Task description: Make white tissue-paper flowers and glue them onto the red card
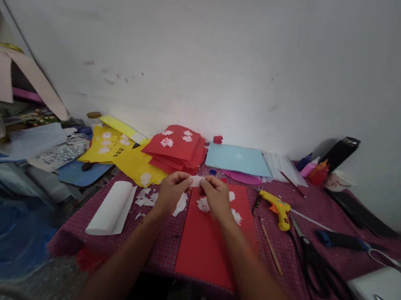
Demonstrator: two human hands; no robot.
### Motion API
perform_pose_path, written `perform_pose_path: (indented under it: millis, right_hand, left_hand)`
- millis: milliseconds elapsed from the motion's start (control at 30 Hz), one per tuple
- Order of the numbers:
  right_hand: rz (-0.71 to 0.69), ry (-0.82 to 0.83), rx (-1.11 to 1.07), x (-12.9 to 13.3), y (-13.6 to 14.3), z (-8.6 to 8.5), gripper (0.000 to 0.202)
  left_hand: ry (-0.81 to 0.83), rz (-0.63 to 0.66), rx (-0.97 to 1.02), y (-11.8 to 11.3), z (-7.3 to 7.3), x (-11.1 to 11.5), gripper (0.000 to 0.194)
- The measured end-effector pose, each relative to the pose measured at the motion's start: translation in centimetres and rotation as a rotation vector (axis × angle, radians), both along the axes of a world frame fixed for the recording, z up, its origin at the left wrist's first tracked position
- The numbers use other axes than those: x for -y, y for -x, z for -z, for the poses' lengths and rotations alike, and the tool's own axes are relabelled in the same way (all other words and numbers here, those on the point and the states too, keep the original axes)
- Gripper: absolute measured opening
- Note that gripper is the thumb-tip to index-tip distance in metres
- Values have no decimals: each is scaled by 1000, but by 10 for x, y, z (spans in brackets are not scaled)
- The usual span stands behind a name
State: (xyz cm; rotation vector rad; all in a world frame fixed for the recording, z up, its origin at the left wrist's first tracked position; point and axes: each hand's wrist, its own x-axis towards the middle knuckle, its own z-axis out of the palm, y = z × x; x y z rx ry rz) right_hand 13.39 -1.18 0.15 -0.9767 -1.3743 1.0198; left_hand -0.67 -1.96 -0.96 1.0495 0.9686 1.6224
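Between my left hand (172, 191) and my right hand (216, 194) a small piece of white paper (197, 181) is pinched at both ends. My hands are held over the upper left part of a red sheet (205, 254). White crumpled paper flowers (236, 217) lie on that sheet, partly covered by my right hand. Torn white paper scraps (146, 198) are spread left of my left hand. Farther left lies a roll of white paper (110, 209).
Finished-looking red cards (173, 150) are stacked behind, beside yellow sheets (132, 161) and a light blue sheet (237, 159). To the right are a yellow glue gun (277, 207), a pencil-like stick (271, 248), black scissors (319, 269) and a white box with a cable (387, 291).
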Motion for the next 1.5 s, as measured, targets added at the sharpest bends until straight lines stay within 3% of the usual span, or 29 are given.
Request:
perform_pose_path:
  millis: [900, 1300, 1500]
  right_hand:
    - [-11, 153, -225, -6, 1, 7, 19]
    - [57, 10, -27, -4, -2, 4, 22]
    - [166, -303, 324, -5, -10, 0, 19]
  left_hand:
    - [-14, -66, -4, 1, 1, -2, 19]
    - [-10, -53, -13, 1, 2, -1, 21]
    - [7, -40, -34, 1, 0, 0, 22]
